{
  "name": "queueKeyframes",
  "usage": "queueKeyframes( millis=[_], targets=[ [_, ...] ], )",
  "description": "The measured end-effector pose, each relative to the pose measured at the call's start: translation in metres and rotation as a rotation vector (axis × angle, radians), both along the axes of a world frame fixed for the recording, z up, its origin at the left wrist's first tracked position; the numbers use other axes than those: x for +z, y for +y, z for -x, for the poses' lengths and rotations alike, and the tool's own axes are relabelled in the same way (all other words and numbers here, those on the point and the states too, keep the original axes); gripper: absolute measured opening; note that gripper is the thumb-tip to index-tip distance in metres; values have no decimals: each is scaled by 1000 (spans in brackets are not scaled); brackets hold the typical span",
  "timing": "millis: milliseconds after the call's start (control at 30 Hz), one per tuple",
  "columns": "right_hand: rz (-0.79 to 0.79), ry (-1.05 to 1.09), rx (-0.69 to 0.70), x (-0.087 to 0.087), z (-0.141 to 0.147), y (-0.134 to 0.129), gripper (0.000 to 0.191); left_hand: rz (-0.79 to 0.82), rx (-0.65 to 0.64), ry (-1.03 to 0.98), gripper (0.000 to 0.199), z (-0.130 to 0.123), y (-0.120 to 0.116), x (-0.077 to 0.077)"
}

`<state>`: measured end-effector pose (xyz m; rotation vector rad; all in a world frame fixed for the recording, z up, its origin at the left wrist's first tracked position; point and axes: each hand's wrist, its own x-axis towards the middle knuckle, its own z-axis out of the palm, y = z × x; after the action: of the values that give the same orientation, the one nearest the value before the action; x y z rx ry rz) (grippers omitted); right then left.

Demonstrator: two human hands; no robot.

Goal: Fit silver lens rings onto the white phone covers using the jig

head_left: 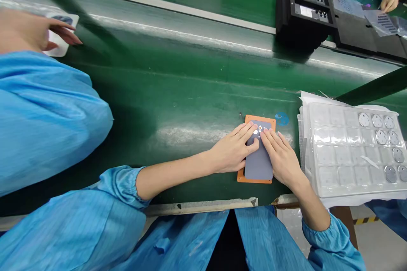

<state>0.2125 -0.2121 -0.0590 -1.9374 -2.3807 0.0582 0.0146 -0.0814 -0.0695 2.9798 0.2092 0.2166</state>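
Note:
A dark grey phone back cover (259,161) with small holes at its upper end lies in an orange tray-like fixture (249,180) on the green bench. My left hand (233,148) rests over the cover's left side, fingers stretched toward the holes. From the right, my right hand (282,156) lies on the cover's right edge, its fingers out straight and close together near the top. Both sets of fingertips touch the upper part of the cover, on either side of the holes. Part of the fixture is hidden under my hands.
A clear plastic tray (346,173) with several round metallic parts sits on white sheets at right. Beyond the bench stands a black compartment rack (305,12). At left, a co-worker's hand (34,31) is over a white piece (62,46). Another person's hands (389,0) show at top right.

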Motion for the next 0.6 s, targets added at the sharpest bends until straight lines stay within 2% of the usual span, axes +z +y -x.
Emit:
queueKeyframes(
  millis=[233, 367, 500, 600],
  targets=[
    [-1, -16, -7, 5, 5, -16, 76, -19, 30, -40, 54, 12, -14, -3],
    [-14, 1, 0, 4, 5, -21, 75, 30, 30, -61, 53, 15, -14, -2],
    [-86, 131, 46, 3, -1, -24, 64, 217, -8, -92, 57, 16, 6, 0],
    [-240, 482, -9, 6, -3, -24, 49, 465, 30, -189, 71, 10, 25, 9]
  ],
)
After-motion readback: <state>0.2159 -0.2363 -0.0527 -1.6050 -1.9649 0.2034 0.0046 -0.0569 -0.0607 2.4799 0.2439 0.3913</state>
